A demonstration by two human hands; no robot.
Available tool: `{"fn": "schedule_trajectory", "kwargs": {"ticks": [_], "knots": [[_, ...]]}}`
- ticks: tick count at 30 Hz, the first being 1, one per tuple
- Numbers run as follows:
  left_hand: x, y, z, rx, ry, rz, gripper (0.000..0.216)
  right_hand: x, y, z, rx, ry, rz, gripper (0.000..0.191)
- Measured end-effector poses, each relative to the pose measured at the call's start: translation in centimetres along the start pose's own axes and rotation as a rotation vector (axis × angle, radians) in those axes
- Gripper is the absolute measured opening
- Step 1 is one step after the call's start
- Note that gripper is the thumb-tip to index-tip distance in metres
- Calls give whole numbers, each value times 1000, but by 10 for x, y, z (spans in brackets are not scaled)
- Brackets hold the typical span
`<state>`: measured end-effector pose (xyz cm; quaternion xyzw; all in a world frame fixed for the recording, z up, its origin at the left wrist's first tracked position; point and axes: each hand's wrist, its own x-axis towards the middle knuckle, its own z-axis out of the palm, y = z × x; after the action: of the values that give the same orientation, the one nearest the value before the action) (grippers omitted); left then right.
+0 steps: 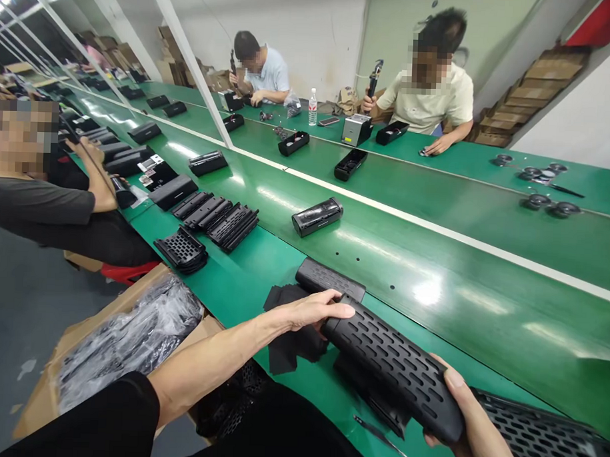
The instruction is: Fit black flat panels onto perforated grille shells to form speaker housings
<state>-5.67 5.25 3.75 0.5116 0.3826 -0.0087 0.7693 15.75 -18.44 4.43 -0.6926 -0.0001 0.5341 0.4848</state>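
Observation:
A long black perforated speaker grille (390, 365) is held over the near edge of the green conveyor table (434, 260). My left hand (312, 312) grips its far end, fingers curled over the top. My right hand (466, 414) clasps its near end from below, thumb on the edge. Under the grille lie black fabric pieces (288, 341) and another black part. A second black grille (328, 279) lies just beyond my left hand. A third perforated grille (543, 430) lies at the lower right.
A black speaker body (316, 216) sits on the belt ahead. Stacks of black grilles (220, 222) lie to the left. A cardboard box with bagged parts (125, 342) stands at my left. A person sits on my left, two others work across the table. Thin tweezers (380, 436) lie near the edge.

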Motion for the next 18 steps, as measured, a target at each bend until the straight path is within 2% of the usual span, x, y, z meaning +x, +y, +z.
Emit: {"fn": "schedule_trajectory", "kwargs": {"ticks": [2,5,8,12,14,18], "knots": [[3,1,-1,-19,3,10,69,2,-1,0,-28,6,-25,80],[7,4,2,22,46,29,61,3,1,1,-72,7,-131,84],[8,11,5,176,112,146,63,4,7,1,-95,10,-217,87],[11,20,3,278,128,212,66,10,9,-4,-55,0,-198,86],[14,22,0,246,81,154,69,14,6,-7,-29,-5,-156,85],[21,28,-4,89,-101,11,85,22,-3,-9,14,-45,-85,80]]}}
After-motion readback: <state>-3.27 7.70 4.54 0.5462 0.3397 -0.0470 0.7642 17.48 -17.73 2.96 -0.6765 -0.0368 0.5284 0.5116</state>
